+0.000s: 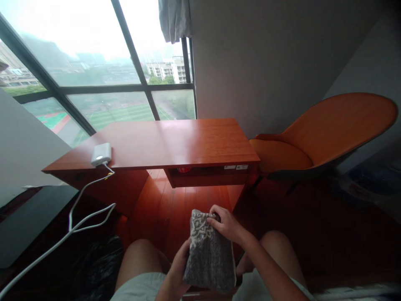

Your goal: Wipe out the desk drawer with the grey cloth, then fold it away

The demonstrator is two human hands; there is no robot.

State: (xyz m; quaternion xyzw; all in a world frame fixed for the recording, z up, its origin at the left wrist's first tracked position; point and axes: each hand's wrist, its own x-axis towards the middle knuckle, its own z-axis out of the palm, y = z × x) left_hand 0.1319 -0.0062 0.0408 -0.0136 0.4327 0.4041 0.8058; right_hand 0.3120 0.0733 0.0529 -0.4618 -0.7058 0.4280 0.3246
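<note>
A folded grey towel (210,261) with a pale raised pattern along its top end hangs above my lap, between my knees. My left hand (179,267) grips its left edge, with the fingers hidden behind the cloth. At the upper right corner, my right hand (226,225) pinches the towel between thumb and curled fingers. The folded layers show as a light edge down the right side.
Ahead stands a reddish wooden desk (175,142) with a shallow drawer unit. A white box-shaped device (102,154) on it trails a white cable (73,228) down to the left. An orange chair (328,133) stands right; a black plastic bag (97,267) lies lower left.
</note>
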